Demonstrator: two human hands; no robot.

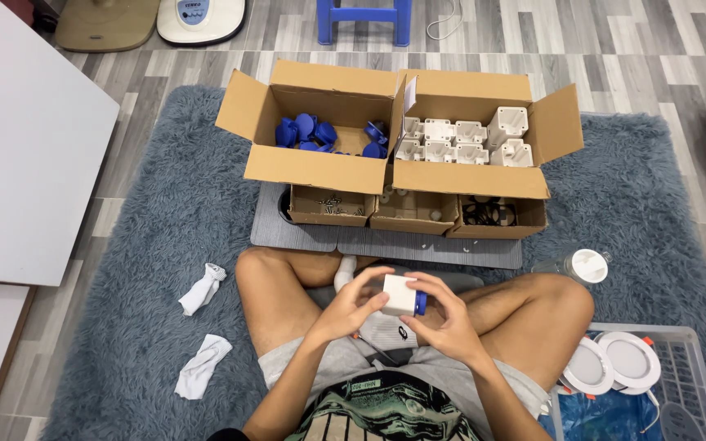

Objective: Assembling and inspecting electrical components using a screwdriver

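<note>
Over the lap, near the rug's [124,343] front edge, both hands are cupping a white block w/ blue cap [403,296]: left hand [346,309] fingers closing on its left side, right hand [441,320] fingers gripping the cap end, long axis running left-right btwn them.

Bright, even indoor light, soft shadows only. Sharp around both hands; slight wide-angle bowing toward frame edges. Mild glare on floor far beyond hands.
</note>
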